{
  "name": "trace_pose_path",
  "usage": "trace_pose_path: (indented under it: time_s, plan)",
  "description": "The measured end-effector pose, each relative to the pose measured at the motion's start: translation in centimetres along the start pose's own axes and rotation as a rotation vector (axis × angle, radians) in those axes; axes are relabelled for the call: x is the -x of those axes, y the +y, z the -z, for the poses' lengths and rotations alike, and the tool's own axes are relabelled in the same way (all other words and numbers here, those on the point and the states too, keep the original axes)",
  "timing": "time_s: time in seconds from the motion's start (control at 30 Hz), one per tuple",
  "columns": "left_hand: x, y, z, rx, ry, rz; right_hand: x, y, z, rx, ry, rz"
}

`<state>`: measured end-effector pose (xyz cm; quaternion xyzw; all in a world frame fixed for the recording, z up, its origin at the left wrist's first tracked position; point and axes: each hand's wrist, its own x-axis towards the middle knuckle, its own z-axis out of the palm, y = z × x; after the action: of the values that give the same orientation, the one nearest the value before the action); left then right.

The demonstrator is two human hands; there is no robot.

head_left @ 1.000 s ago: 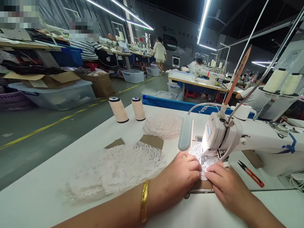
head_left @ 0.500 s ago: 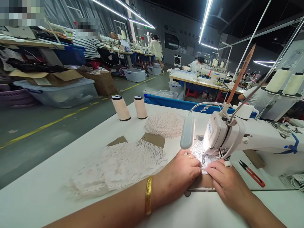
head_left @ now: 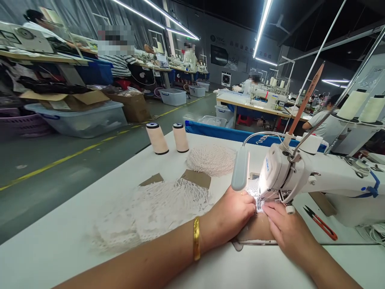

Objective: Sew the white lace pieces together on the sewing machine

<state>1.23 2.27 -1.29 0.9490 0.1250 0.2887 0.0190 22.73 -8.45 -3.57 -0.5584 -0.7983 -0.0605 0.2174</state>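
My left hand [head_left: 231,216] lies on a small piece of white lace [head_left: 255,196] under the head of the white sewing machine [head_left: 303,176], fingers curled and pressing it down beside the needle. My right hand [head_left: 285,228] presses the same lace and a brown card piece [head_left: 255,230] from the right, fingertips at the presser foot. A gold bangle is on my left wrist and a ring on a finger. The lit lamp [head_left: 240,172] shines on the work.
A heap of white lace pieces [head_left: 150,208] with brown cards [head_left: 195,178] lies left of my hands, another lace pile [head_left: 212,159] behind. Two thread cones [head_left: 168,138] stand at the table's far edge. Red-handled snips [head_left: 320,222] lie right of the machine. Other workers sit at distant tables.
The lace has fed further under the presser foot, so less shows in front of it. Both hands have crept forward toward the needle. The view has shifted slightly right.
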Motion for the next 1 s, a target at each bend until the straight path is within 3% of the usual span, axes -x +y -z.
trace_pose_path:
  time_s: [0.13, 0.33, 0.57, 0.73, 0.9, 1.0]
  plan:
    - [0.2, -0.2, 0.2, -0.003, -0.031, 0.047, 0.0, 0.0, 0.1, 0.017, 0.031, 0.010]
    - [0.1, 0.9, 2.2, -0.086, -0.156, 0.249, -0.2, -0.3, 1.1, -0.035, 0.090, 0.088]
    - [0.1, 1.8, 3.1, 0.194, -0.080, 0.055, -0.5, -1.9, 1.9, -0.251, 0.031, 0.245]
    - [0.7, 0.9, 2.3, 0.160, -0.071, 0.038, -0.3, -1.3, 2.1, -0.170, -0.027, 0.208]
    - [1.2, 1.7, 1.9, 0.160, -0.114, 0.066, 0.1, -0.5, 2.6, -0.045, -0.020, 0.108]
    - [1.1, 2.3, 1.8, 0.184, -0.102, 0.059, 0.2, -0.9, 2.8, -0.090, -0.047, 0.163]
